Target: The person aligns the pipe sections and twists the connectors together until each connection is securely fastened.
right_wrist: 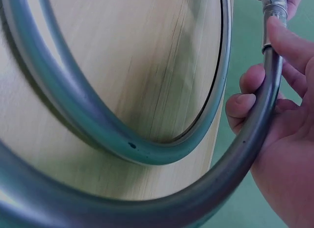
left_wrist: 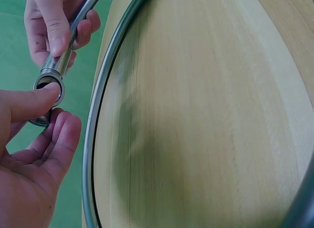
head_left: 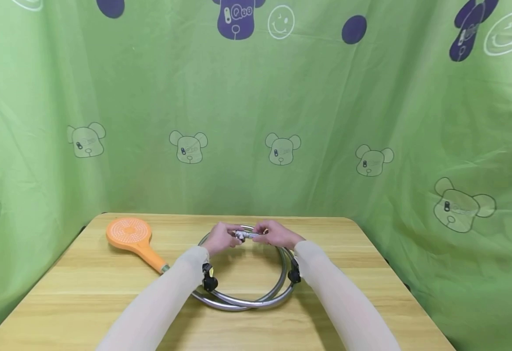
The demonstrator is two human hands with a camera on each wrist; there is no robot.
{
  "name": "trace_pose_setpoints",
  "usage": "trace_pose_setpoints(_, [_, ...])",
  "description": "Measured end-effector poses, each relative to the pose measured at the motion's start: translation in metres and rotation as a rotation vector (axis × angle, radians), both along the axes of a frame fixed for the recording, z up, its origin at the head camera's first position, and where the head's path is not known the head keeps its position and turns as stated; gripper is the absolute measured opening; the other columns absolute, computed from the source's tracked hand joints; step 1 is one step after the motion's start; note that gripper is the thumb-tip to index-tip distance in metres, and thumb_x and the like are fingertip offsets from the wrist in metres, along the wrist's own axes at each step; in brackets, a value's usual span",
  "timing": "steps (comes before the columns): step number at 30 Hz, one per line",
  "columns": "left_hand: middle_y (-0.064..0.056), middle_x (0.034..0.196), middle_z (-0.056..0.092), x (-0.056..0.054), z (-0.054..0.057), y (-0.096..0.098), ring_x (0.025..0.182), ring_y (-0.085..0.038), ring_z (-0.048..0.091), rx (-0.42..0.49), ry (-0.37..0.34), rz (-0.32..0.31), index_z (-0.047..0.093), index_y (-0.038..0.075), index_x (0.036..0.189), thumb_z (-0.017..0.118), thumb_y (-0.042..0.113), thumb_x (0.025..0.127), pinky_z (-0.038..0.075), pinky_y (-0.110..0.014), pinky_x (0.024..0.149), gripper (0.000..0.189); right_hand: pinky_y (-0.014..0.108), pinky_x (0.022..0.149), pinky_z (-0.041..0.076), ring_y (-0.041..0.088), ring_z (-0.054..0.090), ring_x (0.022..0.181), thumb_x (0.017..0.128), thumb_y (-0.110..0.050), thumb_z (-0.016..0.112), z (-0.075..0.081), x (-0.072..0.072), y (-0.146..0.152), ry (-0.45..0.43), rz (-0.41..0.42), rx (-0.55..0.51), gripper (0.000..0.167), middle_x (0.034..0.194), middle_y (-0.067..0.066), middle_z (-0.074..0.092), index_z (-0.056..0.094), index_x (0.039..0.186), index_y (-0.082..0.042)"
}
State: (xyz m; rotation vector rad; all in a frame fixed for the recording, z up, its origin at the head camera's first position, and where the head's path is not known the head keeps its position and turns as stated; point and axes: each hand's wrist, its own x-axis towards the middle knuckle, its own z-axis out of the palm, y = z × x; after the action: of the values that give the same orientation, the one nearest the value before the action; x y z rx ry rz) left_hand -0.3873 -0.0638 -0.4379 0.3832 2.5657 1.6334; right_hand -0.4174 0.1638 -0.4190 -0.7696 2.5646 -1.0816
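Observation:
A grey metal shower hose lies coiled in loops on the table, one end raised between the hands at the far side of the coil. On that end sits a chrome fitting with a round, threaded open mouth. My left hand pinches this fitting, thumb across its mouth and fingertips beneath. My right hand grips the hose just behind the fitting, the thumb lying along the metal sleeve. At left, an orange shower head rests on the table, spray face up, its handle running toward the left forearm.
The light wooden table has rounded far corners. A green printed curtain hangs behind it and along both sides. Black wrist cameras are strapped to both forearms above the coil.

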Motion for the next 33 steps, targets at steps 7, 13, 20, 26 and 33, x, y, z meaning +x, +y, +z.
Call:
trace_pose_setpoints(7, [-0.009,0.098,0.076,0.0007,0.0003,0.0003,0.083,-0.030,0.070,-0.003,-0.008,-0.005,0.069,0.009,0.127,0.076,-0.003,0.081,0.057,-0.051,0.083,0.048,0.025,0.058,0.038,0.013,0.048,0.064,0.099,-0.034,0.064,-0.0001,-0.0017,0.0012,-0.013,-0.010,0.038,0.030,0.082,0.019,0.062,0.072,0.112,-0.008])
trace_pose_setpoints(13, [-0.007,0.096,0.076,0.0002,0.0012,0.0012,0.081,-0.026,0.069,-0.017,0.002,-0.007,0.070,0.012,0.126,0.078,-0.001,0.081,0.058,-0.051,0.083,0.047,0.027,0.065,0.045,0.018,0.054,0.076,0.091,-0.023,0.074,-0.0019,0.0006,0.0013,0.005,-0.032,-0.017,0.021,0.092,0.005,0.062,0.069,0.107,-0.011])
trace_pose_setpoints(20, [-0.006,0.100,0.076,0.0033,0.0020,0.0014,0.096,-0.040,0.069,0.027,-0.020,-0.020,0.070,0.012,0.127,0.078,0.008,0.084,0.055,-0.053,0.088,0.044,0.026,0.063,0.043,0.013,0.051,0.072,0.091,-0.014,0.074,-0.0030,0.0028,-0.0001,0.052,-0.035,-0.051,0.015,0.092,0.003,0.059,0.068,0.103,-0.009])
trace_pose_setpoints(26, [-0.007,0.103,0.077,0.0019,-0.0019,-0.0011,0.097,-0.040,0.069,0.028,-0.013,-0.039,0.069,0.013,0.129,0.079,0.017,0.085,0.054,-0.054,0.089,0.045,0.026,0.063,0.043,0.013,0.051,0.070,0.092,-0.016,0.073,-0.0004,0.0052,0.0000,0.059,-0.014,-0.042,0.013,0.087,0.003,0.059,0.068,0.101,-0.008])
trace_pose_setpoints(33, [-0.004,0.098,0.077,0.0008,-0.0023,-0.0009,0.092,-0.036,0.070,-0.021,-0.009,-0.031,0.068,0.015,0.130,0.081,0.023,0.085,0.055,-0.047,0.081,0.048,0.026,0.060,0.041,0.013,0.049,0.067,0.094,-0.018,0.071,-0.0012,0.0035,0.0020,0.043,0.003,-0.024,0.011,0.081,0.002,0.056,0.068,0.100,-0.009])
